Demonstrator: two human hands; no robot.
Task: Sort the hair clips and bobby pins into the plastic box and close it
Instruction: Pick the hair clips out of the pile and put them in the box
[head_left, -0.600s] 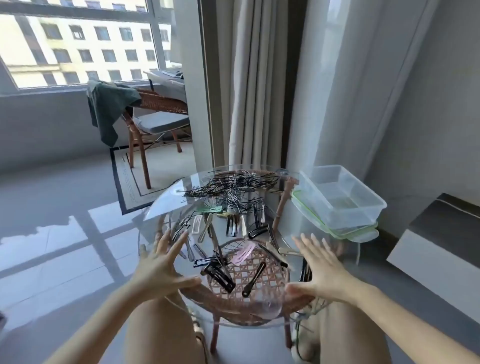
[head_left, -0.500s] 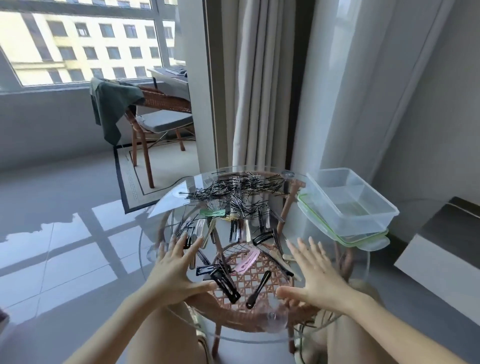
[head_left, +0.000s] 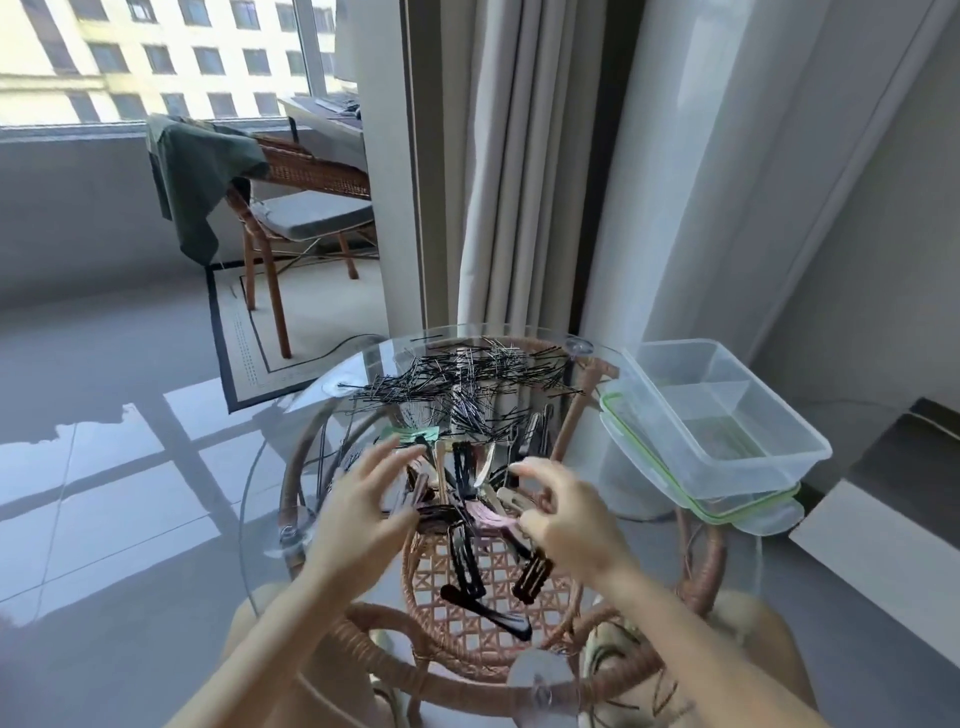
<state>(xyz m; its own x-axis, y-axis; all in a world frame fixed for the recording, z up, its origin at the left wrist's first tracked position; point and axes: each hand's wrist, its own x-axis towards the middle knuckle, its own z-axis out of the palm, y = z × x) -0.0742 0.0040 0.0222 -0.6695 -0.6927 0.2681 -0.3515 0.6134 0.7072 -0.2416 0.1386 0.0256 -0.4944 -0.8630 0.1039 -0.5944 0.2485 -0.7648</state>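
Black bobby pins (head_left: 467, 384) heaped at the far side of the glass table (head_left: 306, 415), hair clips (head_left: 465, 551) clustered at its middle, clear plastic box (head_left: 727, 415) open on its right edge.

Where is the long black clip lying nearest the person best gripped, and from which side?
Probably pinch the long black clip across its narrow width near the right end, coming from above. It lies flat on the glass table, that end clear of the pile.
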